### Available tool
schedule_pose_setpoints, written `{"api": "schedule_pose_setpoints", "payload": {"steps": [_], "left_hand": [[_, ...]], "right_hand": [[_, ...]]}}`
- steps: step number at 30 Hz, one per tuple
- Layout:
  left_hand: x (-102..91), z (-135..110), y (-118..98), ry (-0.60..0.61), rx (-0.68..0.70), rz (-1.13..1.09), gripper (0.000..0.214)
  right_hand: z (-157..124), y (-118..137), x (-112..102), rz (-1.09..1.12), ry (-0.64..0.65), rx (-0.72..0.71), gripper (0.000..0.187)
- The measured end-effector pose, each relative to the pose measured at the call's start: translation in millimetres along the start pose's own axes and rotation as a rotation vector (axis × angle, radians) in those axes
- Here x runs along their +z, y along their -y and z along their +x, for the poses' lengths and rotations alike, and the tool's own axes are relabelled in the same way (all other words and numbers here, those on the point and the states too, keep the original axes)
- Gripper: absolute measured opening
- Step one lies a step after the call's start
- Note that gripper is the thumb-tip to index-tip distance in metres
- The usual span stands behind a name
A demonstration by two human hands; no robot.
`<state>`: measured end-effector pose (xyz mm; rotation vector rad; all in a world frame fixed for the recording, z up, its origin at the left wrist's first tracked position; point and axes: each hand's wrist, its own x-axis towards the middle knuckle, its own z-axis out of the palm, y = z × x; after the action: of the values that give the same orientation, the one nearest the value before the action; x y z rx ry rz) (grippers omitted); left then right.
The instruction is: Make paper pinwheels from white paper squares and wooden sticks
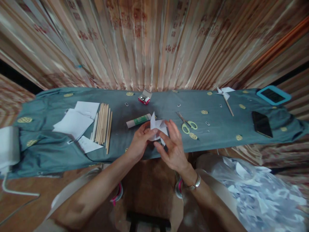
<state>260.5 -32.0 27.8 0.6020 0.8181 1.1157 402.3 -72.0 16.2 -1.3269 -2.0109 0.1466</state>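
Note:
A white folded paper pinwheel is held up over the front edge of the cloth-covered table. My left hand pinches its left side between thumb and fingers. From the right, my right hand grips it, with the index finger against its middle and the thumb lower down, apart from the paper. Just behind the left hand lies a glue stick with a green label. Scissors with light green handles rest to the right of the right hand, blades partly open.
At the left lie white paper squares, several wooden sticks and a white device. A small red box stands open behind. Rightward are a pinwheel on a stick, a phone, a blue-framed tablet and a bag of paper scraps.

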Motion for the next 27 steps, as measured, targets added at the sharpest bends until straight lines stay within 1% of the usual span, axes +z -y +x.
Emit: {"api": "schedule_pose_setpoints", "payload": {"steps": [2, 6, 15, 19, 21, 23, 24, 26, 27], "left_hand": [[2.5, 3.5, -1.1, -0.018, 0.032, 0.037, 0.051], [3.7, 9.1, -0.3, -0.028, 0.053, 0.047, 0.05], [5.7, 13.5, 3.1, -0.02, 0.036, -0.015, 0.045], [7.3, 16.2, 4.7, -0.036, 0.029, -0.009, 0.045], [8.6, 17.9, 3.2, -0.044, 0.038, -0.004, 0.047], [10.2, 19.6, 0.2, -0.054, 0.058, 0.002, 0.046], [11.0, 20.3, -1.5, -0.063, 0.071, 0.007, 0.045], [12.4, 21.2, -4.4, -0.081, 0.091, 0.033, 0.046], [12.9, 21.4, -5.3, -0.09, 0.099, 0.051, 0.047]], "right_hand": [[4.0, 2.1, -3.0, 0.013, -0.02, 0.02, 0.037], [7.8, 1.3, -5.6, 0.038, -0.062, 0.062, 0.035], [3.7, -3.6, -8.2, 0.055, -0.063, 0.025, 0.035], [4.9, -1.1, -15.2, 0.054, -0.067, 0.018, 0.034], [5.8, -1.1, -21.0, 0.066, -0.091, 0.018, 0.037], [6.3, -5.0, -25.8, 0.091, -0.139, 0.061, 0.045], [6.4, -8.7, -27.0, 0.119, -0.174, 0.106, 0.05], [6.4, -18.4, -25.9, 0.239, -0.25, 0.237, 0.058], [6.5, -23.4, -23.8, 0.345, -0.288, 0.317, 0.06]]}}
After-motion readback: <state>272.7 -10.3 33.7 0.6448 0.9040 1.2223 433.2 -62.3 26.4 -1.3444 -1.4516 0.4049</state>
